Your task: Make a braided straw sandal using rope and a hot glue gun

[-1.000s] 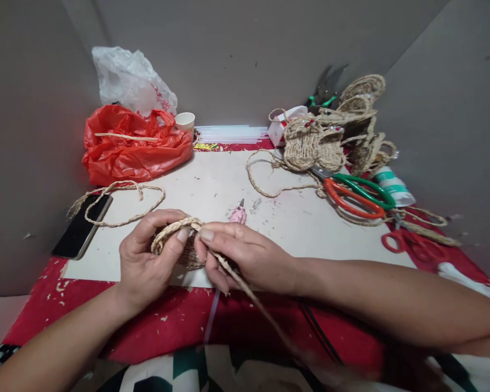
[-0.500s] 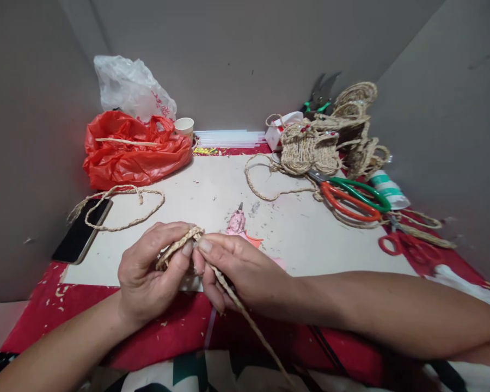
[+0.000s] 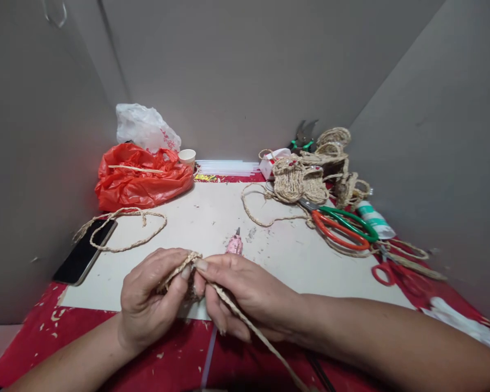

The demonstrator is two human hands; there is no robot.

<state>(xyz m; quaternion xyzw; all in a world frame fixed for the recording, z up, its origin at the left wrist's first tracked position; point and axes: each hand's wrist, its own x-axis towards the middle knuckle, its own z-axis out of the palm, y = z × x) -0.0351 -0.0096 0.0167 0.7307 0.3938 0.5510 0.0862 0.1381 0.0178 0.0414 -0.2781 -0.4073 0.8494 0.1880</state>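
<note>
View has tilted up since the earlier frame, so the pale board and all on it sit lower. Nearest, braided cord trails from the right hand, thumb and forefinger pinching at the edge of a woven piece; left hand clasps that piece between thumb and fingers (its weave mostly hidden). Beyond: pink glue gun, nozzle pointing away; phone under a cord loop; scissors. Farthest: red bag, cup.
</note>
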